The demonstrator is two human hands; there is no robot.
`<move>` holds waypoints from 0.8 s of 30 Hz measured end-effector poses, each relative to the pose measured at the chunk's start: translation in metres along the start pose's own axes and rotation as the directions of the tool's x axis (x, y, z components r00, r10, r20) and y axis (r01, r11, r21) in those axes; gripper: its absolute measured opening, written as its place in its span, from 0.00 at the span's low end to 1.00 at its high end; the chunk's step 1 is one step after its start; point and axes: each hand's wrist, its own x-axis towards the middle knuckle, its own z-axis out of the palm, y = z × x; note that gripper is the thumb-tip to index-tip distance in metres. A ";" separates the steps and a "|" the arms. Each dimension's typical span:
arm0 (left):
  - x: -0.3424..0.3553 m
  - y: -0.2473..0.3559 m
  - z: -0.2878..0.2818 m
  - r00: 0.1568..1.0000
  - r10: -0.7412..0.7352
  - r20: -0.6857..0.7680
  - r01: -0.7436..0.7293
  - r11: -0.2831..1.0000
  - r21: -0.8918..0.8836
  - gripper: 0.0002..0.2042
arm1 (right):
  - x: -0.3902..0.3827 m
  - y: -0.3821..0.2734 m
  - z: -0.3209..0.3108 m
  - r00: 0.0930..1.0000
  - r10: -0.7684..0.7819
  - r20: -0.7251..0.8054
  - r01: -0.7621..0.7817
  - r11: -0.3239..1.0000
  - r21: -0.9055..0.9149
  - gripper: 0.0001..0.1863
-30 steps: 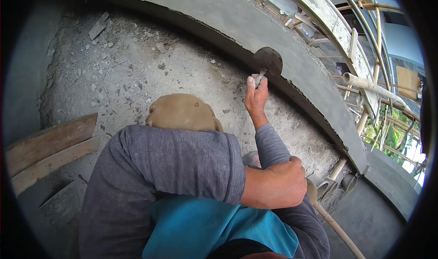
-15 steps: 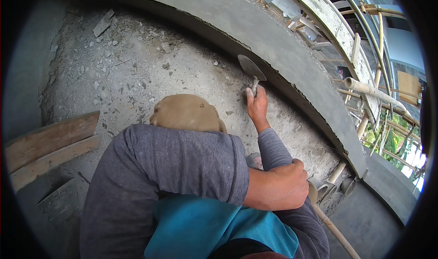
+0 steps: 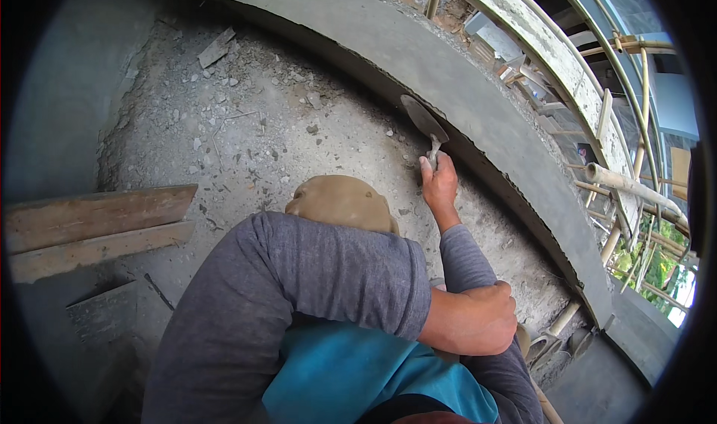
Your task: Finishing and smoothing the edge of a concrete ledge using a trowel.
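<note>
My right hand (image 3: 441,185) is closed round the handle of a trowel (image 3: 424,118). The trowel's grey blade points up and left, against or just beside the rough lower edge of a curved grey cement band (image 3: 478,95). My left arm folds across in front of me, and my left hand (image 3: 485,316) is closed over my right forearm, its fingertips hidden on the far side. A rounded tan cloth shape (image 3: 343,203), perhaps my knee, pokes out beyond the left sleeve.
Rubble and chips litter the rough floor (image 3: 246,140). Wooden boards (image 3: 104,215) lie at left, above a flat grey slab piece (image 3: 104,316). Bamboo poles (image 3: 627,181) and a cement-splashed plank (image 3: 553,50) stand at right. Pipe-like pieces (image 3: 545,347) sit at lower right.
The whole view has shifted, so the floor and boards appear farther right. My right hand and the trowel have moved slightly leftward along the cement edge. Both hands keep their grip.
</note>
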 end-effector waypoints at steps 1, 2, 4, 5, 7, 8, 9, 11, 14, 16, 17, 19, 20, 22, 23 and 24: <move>0.000 0.000 0.000 1.000 0.007 -0.002 -0.007 1.000 0.004 0.08 | -0.003 0.004 0.000 1.000 -0.007 -0.002 0.007 1.000 0.009 0.15; 0.000 0.000 0.000 1.000 0.002 0.004 -0.002 1.000 0.012 0.08 | -0.006 0.010 0.001 0.999 -0.015 0.042 0.017 0.999 -0.045 0.15; 0.000 0.000 0.005 0.998 -0.001 -0.067 0.001 1.000 -0.012 0.07 | -0.014 0.014 0.002 0.995 -0.062 0.075 0.068 0.995 -0.078 0.18; 0.000 0.000 0.007 0.998 -0.012 -0.061 0.012 1.000 -0.003 0.07 | -0.017 0.013 0.003 0.994 -0.072 0.077 0.078 0.995 -0.066 0.18; -0.001 -0.001 0.007 0.994 -0.016 -0.110 0.017 1.000 0.008 0.08 | -0.022 0.008 0.001 0.994 -0.103 0.043 0.104 0.994 -0.018 0.18; -0.001 -0.002 0.007 0.994 -0.023 -0.108 0.025 1.000 0.012 0.08 | -0.022 0.005 0.001 0.993 -0.110 0.046 0.110 0.994 -0.012 0.18; 0.000 -0.003 0.004 0.996 -0.009 -0.093 0.009 1.000 0.000 0.08 | -0.022 0.000 -0.001 0.994 -0.101 0.031 0.101 0.995 0.014 0.18; 0.001 -0.004 -0.002 0.997 0.001 -0.080 -0.002 1.000 -0.007 0.08 | -0.018 -0.010 0.000 0.995 -0.098 0.019 0.098 0.994 0.042 0.18; 0.005 -0.003 -0.013 0.979 -0.034 -0.202 0.020 0.997 -0.070 0.06 | -0.006 -0.034 0.010 0.996 -0.024 0.082 0.022 0.999 0.031 0.18; 0.007 -0.004 -0.019 0.927 -0.064 -0.370 0.008 0.989 -0.149 0.07 | 0.005 -0.051 0.021 0.993 -0.102 0.053 0.099 0.994 0.053 0.19; 0.006 -0.004 -0.022 0.925 -0.064 -0.375 0.010 0.989 -0.146 0.07 | 0.011 -0.060 0.027 0.993 -0.107 0.054 0.104 0.993 0.050 0.19; 0.004 -0.005 -0.025 0.860 -0.067 -0.505 0.013 0.994 -0.108 0.07 | 0.026 -0.082 0.036 0.984 -0.175 0.009 0.172 0.975 0.137 0.15; 0.003 -0.005 -0.027 0.858 -0.068 -0.510 0.017 0.994 -0.105 0.07 | 0.031 -0.094 0.037 0.983 -0.182 0.029 0.174 0.969 0.173 0.16; 0.003 -0.006 -0.029 0.776 -0.059 -0.629 -0.003 0.995 -0.096 0.07 | 0.041 -0.100 0.046 0.978 -0.209 0.017 0.203 0.962 0.181 0.16; 0.002 -0.007 -0.030 0.772 -0.056 -0.633 -0.005 0.995 -0.095 0.07 | 0.045 -0.103 0.049 0.973 -0.232 0.003 0.227 0.955 0.191 0.16; 0.001 -0.008 -0.031 0.756 -0.054 -0.652 -0.012 0.995 -0.096 0.08 | 0.048 -0.107 0.052 0.973 -0.231 0.001 0.226 0.954 0.195 0.16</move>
